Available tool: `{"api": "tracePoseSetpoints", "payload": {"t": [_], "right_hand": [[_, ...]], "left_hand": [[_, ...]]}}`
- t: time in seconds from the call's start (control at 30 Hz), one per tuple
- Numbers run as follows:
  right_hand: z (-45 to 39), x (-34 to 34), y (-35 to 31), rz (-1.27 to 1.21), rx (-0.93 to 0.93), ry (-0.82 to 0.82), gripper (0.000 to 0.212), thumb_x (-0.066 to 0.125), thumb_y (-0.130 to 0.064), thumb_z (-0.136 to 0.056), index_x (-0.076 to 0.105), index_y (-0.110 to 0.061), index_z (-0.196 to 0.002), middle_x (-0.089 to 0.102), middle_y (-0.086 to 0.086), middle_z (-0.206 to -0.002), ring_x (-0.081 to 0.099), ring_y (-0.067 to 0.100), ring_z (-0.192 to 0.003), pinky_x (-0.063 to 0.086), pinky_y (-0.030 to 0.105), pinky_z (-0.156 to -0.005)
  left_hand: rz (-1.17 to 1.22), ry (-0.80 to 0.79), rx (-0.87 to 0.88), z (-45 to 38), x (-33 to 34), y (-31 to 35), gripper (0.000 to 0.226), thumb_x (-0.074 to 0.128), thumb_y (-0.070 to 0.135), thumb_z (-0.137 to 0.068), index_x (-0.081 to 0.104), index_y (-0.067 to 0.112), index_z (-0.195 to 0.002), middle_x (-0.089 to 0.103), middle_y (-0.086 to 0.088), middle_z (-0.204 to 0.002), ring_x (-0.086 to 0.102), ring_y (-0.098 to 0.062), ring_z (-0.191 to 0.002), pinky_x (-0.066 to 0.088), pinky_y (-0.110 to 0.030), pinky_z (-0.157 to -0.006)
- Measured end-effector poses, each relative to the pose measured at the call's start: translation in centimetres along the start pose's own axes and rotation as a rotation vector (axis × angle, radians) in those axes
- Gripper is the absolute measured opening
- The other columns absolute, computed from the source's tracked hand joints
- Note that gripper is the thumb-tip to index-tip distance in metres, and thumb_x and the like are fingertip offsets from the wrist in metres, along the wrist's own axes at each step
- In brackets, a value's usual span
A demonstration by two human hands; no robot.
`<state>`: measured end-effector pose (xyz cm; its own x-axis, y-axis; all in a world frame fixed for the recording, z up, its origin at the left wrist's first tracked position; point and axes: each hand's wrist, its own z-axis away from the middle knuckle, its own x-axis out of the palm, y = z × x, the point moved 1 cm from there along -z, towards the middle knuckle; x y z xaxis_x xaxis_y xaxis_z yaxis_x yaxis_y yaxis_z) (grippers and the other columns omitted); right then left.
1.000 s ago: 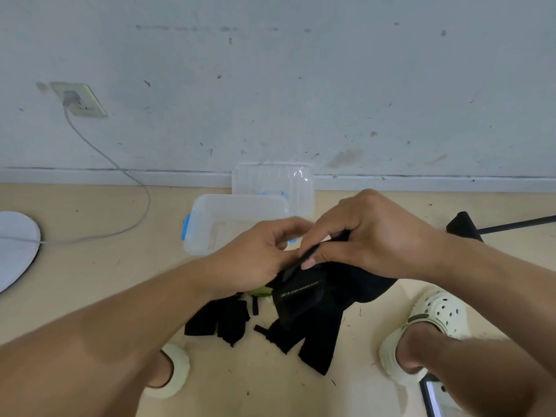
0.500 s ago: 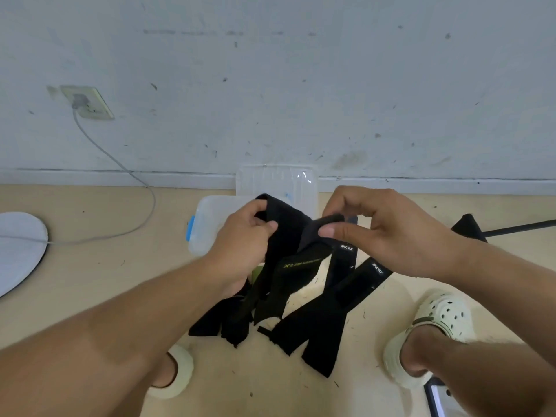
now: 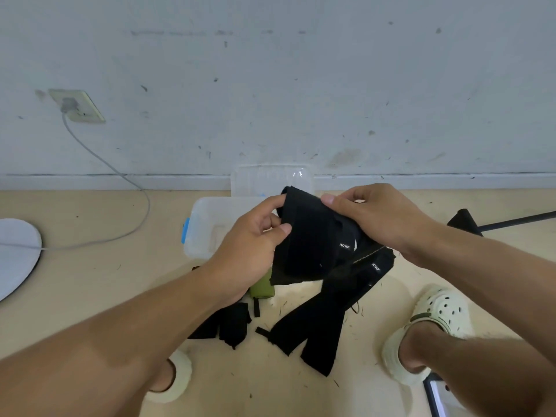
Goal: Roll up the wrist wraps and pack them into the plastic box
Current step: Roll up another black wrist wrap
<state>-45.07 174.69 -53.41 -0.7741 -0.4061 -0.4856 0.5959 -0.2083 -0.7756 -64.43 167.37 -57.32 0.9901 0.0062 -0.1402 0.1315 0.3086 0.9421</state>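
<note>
Two hands share one black wrist wrap (image 3: pixel 310 242), held in the air in front of the plastic box (image 3: pixel 204 227). Left hand (image 3: pixel 252 251) pinches its left edge, thumb on the front face. Right hand (image 3: pixel 379 218) grasps the upper right corner, fingers curled over the fabric. The wrap looks folded or partly bunched, not yet a tight roll; its tails hang toward the floor (image 3: pixel 90 284).

Below it, more black wraps (image 3: pixel 316 332) lie crossed on the floor, with a smaller black bundle (image 3: pixel 231 326) to the left and a green piece (image 3: pixel 261 288) just under the left wrist. The box stands open, its clear lid (image 3: pixel 270 179) propped behind it against the wall (image 3: pixel 301 85).

Risks, as judged from here:
- Hanging tails overlap the loose wraps below; they could snag or drag one up if the held wrap is lifted further
- Soft fabric, held only at two edges: the roll may go slack or skew if either pinch slips
- A loose roll could spring open once dropped in the box, and take more room than a tight one
- Which strip belongs to the held wrap cannot be told where the black pieces overlap; rolling two together is possible
- Feet in pale clogs (image 3: pixel 427 326) stand close to the pile; a shift could trap a strap
</note>
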Motion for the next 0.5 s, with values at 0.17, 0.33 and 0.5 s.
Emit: {"api": "tracePoseSetpoints", "payload": {"t": [0.17,0.33,0.5], "right_hand": [[0.06,0.27,-0.08,-0.075,-0.045,-0.015,0.026,0.08,-0.047,-0.085,0.076,-0.021,-0.088,0.078,-0.003,-0.077,0.075,0.015,-0.069,0.061,0.032,-0.073],[0.04,-0.11,-0.13,-0.068,0.057,-0.112,0.045,0.066,-0.065,-0.088,0.079,-0.023,-0.098,0.08,-0.003,-0.085,0.078,0.018,-0.08,0.06,0.033,-0.081],[0.4,0.3,-0.25,-0.099,-0.025,-0.111,0.037,0.073,-0.046,-0.092,0.066,-0.014,-0.074,0.068,0.004,-0.063,0.058,0.014,-0.052,0.045,0.019,-0.051]], "left_hand": [[-0.015,-0.013,-0.026,-0.15,0.22,-0.54,0.045,0.052,0.01,-0.107,0.061,0.046,-0.133,0.069,0.016,-0.083,0.068,-0.02,-0.111,0.047,-0.055,-0.111],[0.028,0.04,0.023,-0.21,0.13,-0.13,0.045,0.05,0.009,-0.108,0.062,0.046,-0.13,0.069,0.01,-0.085,0.07,-0.016,-0.104,0.051,-0.051,-0.109],[0.391,-0.02,-0.134,0.05,0.45,0.27,0.035,0.045,0.01,-0.104,0.067,0.018,-0.13,0.074,-0.006,-0.116,0.069,-0.023,-0.11,0.058,-0.041,-0.088]]}}
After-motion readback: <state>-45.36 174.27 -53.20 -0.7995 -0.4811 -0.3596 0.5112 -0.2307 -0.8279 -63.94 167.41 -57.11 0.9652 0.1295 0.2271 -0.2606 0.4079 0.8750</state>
